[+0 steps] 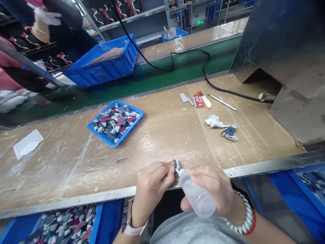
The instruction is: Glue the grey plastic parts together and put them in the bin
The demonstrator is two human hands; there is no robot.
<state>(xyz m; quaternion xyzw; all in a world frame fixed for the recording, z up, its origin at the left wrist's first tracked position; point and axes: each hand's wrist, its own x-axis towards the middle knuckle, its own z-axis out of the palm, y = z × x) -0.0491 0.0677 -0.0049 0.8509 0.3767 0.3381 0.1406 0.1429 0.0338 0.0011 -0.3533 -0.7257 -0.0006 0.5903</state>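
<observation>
Between the thumb and fingers of my left hand is a small grey-and-white plastic part, held just above the table's front edge. My right hand is wrapped round a translucent squeeze bottle, tilted so that its tip meets or nearly meets the part; I cannot tell whether they touch. A blue tray heaped with similar grey, white and maroon parts stands on the table to the left. Off to the right lies a larger grey plastic piece, beside a crumpled white tissue.
A red packet, a white block and a silver pen lie at the back right. Black cable runs to a large metal housing. Blue bins of parts sit below the edge. Across the green belt, a person stands by a blue crate.
</observation>
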